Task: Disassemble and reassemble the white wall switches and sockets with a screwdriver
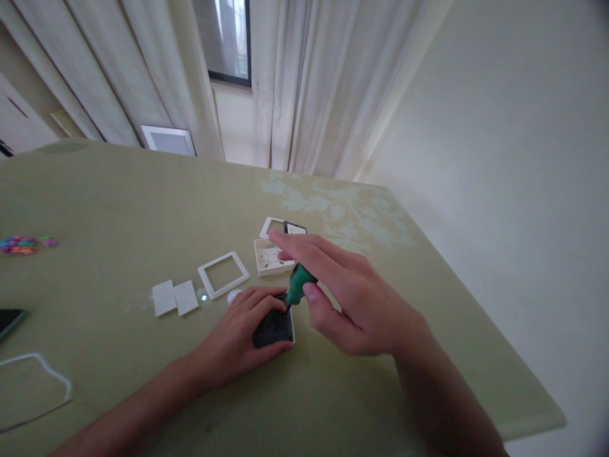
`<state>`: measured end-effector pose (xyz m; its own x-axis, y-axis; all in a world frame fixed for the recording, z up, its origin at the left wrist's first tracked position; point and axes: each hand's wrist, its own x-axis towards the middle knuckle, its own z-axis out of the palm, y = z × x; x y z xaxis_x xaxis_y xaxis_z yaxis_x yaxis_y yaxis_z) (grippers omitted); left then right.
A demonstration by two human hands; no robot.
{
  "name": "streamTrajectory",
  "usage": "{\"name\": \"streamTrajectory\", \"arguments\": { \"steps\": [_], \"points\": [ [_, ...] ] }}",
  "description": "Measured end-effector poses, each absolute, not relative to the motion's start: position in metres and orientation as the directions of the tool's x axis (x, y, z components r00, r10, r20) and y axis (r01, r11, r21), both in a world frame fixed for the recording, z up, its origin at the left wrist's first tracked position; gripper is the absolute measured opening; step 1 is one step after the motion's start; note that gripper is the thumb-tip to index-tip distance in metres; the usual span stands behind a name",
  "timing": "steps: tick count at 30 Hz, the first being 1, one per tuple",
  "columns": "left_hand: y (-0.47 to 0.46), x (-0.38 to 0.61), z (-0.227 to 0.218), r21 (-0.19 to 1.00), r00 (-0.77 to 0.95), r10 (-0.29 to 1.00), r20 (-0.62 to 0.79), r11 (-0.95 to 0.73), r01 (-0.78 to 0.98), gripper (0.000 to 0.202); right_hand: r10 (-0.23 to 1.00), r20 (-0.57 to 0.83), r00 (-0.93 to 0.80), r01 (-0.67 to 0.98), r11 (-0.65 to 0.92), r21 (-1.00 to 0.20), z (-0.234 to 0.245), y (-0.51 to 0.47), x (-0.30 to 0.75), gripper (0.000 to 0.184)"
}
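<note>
My left hand (252,324) is wrapped around the edges of a small dark square panel with a white rim (273,329), pressing it to the table. A short screwdriver with a green handle (299,284) stands tilted over the panel, its tip down near the panel's upper right part. My right hand (349,292) holds the handle between thumb and fingers. Just beyond, a white open box-shaped housing (266,257) is partly hidden by my right fingers. A white rectangular frame (223,275) lies left of the housing.
Two white square plates (175,298) lie to the left. Behind the housing rest another white frame (269,225) and a dark-edged panel (295,228). Colourful small pieces (19,244), a dark device (9,320) and a white cable (47,365) are at far left. The table's right edge (476,317) runs near the wall.
</note>
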<state>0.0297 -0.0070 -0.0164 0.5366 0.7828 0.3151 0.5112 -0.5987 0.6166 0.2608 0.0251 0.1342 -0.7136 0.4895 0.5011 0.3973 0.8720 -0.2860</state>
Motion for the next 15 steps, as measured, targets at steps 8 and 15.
{"name": "streamTrajectory", "arguments": {
  "steps": [8, 15],
  "points": [
    [-0.0073, 0.0297, -0.0155, 0.62, 0.532, 0.79, 0.304, -0.589, 0.519, 0.04, 0.538, 0.49, -0.686, 0.494, 0.839, -0.229, 0.1364, 0.023, 0.2631, 0.047],
    [-0.006, 0.0304, -0.0175, 0.619, 0.502, 0.794, 0.344, -0.594, 0.515, 0.037, 0.507, 0.604, -0.615, 0.567, 0.816, -0.107, 0.1337, 0.0219, 0.2614, 0.023]
  ]
}}
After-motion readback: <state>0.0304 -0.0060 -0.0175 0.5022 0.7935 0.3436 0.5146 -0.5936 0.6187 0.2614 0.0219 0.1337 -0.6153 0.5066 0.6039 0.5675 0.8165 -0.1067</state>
